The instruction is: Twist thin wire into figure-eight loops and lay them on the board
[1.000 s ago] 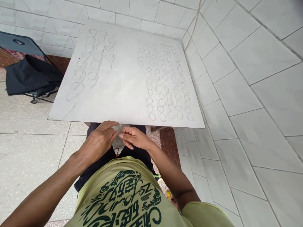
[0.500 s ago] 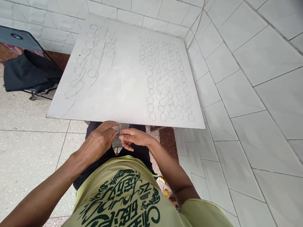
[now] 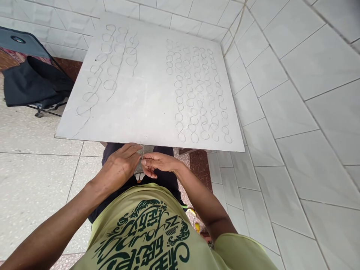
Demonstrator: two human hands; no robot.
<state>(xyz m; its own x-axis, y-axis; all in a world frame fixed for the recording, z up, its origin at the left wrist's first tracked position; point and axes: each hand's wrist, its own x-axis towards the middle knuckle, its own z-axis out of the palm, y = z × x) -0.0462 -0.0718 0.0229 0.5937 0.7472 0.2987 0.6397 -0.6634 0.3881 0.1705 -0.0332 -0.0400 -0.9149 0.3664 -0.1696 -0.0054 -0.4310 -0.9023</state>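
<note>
A thin, curved piece of wire (image 3: 143, 150) spans the gap between my two hands, just below the front edge of the white tabletop (image 3: 152, 112). My left hand (image 3: 120, 163) is closed on its upper end, fingers pointing right. The fingertips of my right hand (image 3: 160, 163) pinch its lower part, with the other fingers curled underneath. On the table's right side lie rows of small wire figure-eights (image 3: 194, 127). Longer wires with larger loops (image 3: 109, 84) lie on the left side.
White tiled walls (image 3: 306, 150) stand close on the right and behind the table. A cable (image 3: 239, 26) runs down into the corner. At the left is a folding chair (image 3: 25, 43) with a black cloth (image 3: 33, 84) over it. Small yellow things (image 3: 197, 227) are on the floor.
Both hands stay at the table edge, still holding the wire. The left fingers have shifted slightly around it, and the view has tilted a little.
</note>
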